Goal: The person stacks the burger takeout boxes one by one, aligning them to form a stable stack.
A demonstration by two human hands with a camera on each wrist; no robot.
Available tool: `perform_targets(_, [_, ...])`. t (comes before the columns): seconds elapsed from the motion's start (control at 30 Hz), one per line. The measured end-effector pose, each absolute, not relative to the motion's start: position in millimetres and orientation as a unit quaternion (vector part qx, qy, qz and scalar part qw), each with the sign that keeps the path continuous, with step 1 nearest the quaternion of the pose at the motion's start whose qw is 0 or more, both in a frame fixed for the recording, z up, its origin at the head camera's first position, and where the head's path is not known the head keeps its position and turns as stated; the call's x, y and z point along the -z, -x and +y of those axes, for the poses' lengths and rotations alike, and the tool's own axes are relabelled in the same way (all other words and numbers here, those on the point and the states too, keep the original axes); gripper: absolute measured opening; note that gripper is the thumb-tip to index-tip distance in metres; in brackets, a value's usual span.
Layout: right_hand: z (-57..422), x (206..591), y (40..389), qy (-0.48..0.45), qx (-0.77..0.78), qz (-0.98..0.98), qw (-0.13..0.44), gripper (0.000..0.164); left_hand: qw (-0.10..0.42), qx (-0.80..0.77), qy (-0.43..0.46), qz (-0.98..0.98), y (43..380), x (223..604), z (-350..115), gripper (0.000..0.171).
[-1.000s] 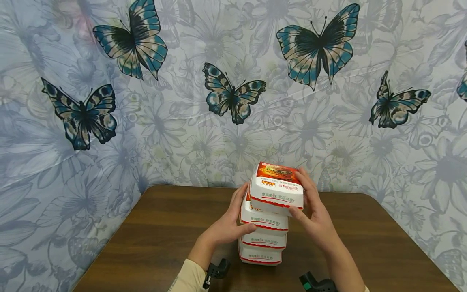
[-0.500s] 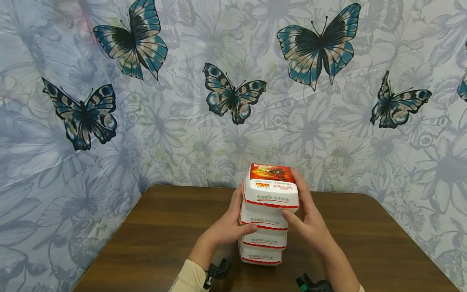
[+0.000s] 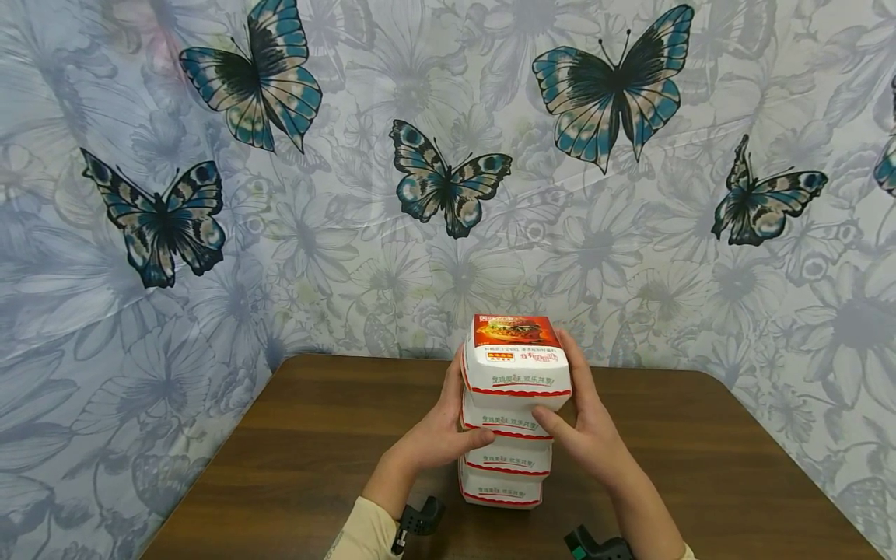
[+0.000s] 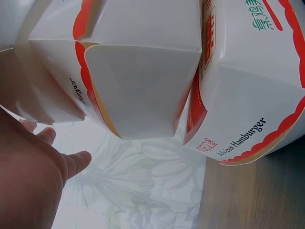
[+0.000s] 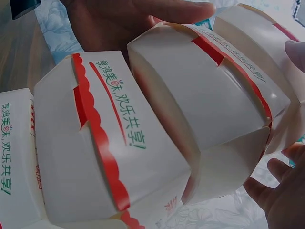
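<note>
Several white burger boxes with red scalloped trim stand stacked in the head view. The top box [image 3: 518, 381] shows a burger picture on its lid and overhangs the second box [image 3: 505, 424] slightly to the right. My left hand [image 3: 437, 428] lies along the stack's left side, thumb across the front of the middle boxes. On the other side, my right hand [image 3: 591, 435] has its fingers against the top box and its thumb low in front, near the second box. The left wrist view shows the left hand's fingers [image 4: 78, 162] straight and spread beside the boxes.
The stack's lowest box [image 3: 501, 490] rests on a brown wooden table [image 3: 315, 467]. Behind the table's far edge hangs a pale cloth [image 3: 336, 272] printed with flowers and butterflies. A black wrist camera [image 3: 420, 516] sits on the left wrist.
The top box has moved left, more squarely over the stack, and the right hand has moved left with it. The left hand has stayed in place along the stack.
</note>
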State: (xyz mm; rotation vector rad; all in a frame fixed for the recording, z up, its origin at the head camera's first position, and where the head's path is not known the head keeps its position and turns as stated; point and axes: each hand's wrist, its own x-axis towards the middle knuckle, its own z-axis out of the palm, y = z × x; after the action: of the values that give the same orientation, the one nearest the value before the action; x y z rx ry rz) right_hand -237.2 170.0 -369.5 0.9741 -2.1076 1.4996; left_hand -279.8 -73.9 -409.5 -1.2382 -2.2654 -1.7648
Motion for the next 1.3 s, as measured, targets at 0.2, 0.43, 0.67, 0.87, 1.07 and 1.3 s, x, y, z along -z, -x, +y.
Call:
perform_targets(0.2, [170.2,371.9,238.2,-0.356,-0.531,-0.744,0.194,0.102,0.004,0.561,0.392,-0.729,278.3,408.8,-75.0,0.117])
perform_targets(0.43, [169.2,369.8,236.6,-0.341,-0.534,-0.751,0.186,0.107,-0.004,0.572,0.390,-0.722,278.1,407.1,-74.8,0.118])
perform_targets(0.67, [168.6,373.2,237.8,-0.338,-0.543,-0.746,0.185,0.110,-0.001,0.579,0.400,-0.710,277.5,406.6,-75.0,0.118])
perform_targets(0.87, [167.6,373.5,236.3,-0.333,-0.554,-0.740,0.182,0.111,-0.010,0.581,0.390,-0.715,277.1,407.3,-75.3,0.121])
perform_targets(1.07, [168.0,372.8,236.4,-0.326,-0.548,-0.747,0.185,0.112,-0.020,0.584,0.377,-0.718,276.7,407.2,-76.5,0.122])
perform_targets(1.3, [168.7,371.9,236.5,-0.322,-0.542,-0.754,0.184,0.113,-0.031,0.593,0.375,-0.712,276.1,406.8,-76.9,0.122])
